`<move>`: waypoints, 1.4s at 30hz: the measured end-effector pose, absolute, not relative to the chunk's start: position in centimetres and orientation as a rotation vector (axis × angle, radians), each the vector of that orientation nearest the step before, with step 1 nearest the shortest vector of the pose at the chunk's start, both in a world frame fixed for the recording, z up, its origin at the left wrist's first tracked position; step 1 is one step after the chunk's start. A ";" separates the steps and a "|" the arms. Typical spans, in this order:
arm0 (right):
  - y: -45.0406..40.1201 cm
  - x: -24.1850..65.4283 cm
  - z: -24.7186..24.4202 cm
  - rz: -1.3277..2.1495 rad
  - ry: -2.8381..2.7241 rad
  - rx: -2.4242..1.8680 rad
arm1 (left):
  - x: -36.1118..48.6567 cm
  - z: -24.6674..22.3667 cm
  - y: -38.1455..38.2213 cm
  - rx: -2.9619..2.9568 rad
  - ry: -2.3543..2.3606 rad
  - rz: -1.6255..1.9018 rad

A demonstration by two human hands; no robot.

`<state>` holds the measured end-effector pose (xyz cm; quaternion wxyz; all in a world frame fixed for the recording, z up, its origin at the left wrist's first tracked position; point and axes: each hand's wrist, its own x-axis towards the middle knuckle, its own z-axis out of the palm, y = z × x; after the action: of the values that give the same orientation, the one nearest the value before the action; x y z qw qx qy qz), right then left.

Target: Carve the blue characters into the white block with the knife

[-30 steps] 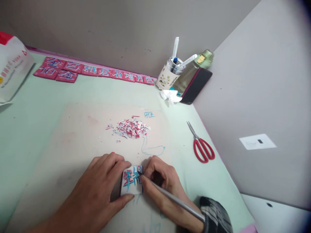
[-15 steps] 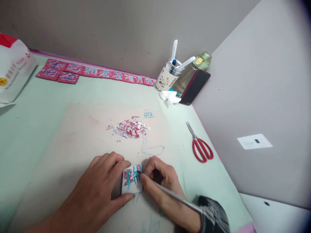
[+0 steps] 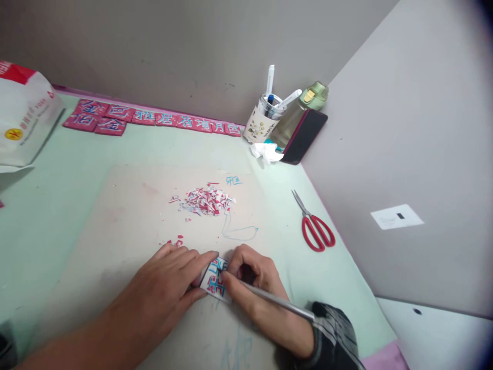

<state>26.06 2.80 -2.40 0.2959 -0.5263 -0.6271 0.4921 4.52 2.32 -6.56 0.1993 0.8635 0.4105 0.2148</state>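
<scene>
A small white tile (image 3: 216,288) with blue and red character strokes lies tilted on the beige board (image 3: 131,205). My left hand (image 3: 175,280) pinches its left side between thumb and fingers. In my right hand (image 3: 256,288) is a slim silver pen-like tool (image 3: 281,301), its tip down on the tile's strokes; the tip itself is largely hidden by my fingers. Beyond the hands sits a heap of red and white scraps (image 3: 208,200), and several small red bits (image 3: 179,240) lie just past my left fingers.
Red tiles with blue characters (image 3: 165,118) line the back edge. A white bag (image 3: 29,113) stands at far left. At back right are a jar of pens (image 3: 261,121), crumpled tissue (image 3: 266,152), a green bottle (image 3: 287,123) and a black phone (image 3: 306,136). Red-handled scissors (image 3: 318,231) lie on the right.
The tile has turned and sits at a slant, with my left fingers shifted along it. Small red bits now show near my left fingertips. The view has moved slightly.
</scene>
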 end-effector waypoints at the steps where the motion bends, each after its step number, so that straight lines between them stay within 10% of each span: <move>1: 2.7 26.0 -2.5 1.307 -1.663 -1.396 | 4.5 -6.5 2.3 2.411 1.159 0.611; 42: 2.2 26.7 -2.7 1.183 -1.877 -1.373 | 4.7 -5.9 2.0 2.249 1.255 0.626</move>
<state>26.70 2.23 -2.71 0.2632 -0.5077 -0.6940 0.4375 4.68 2.01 -5.87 0.2432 0.8230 0.4594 0.2291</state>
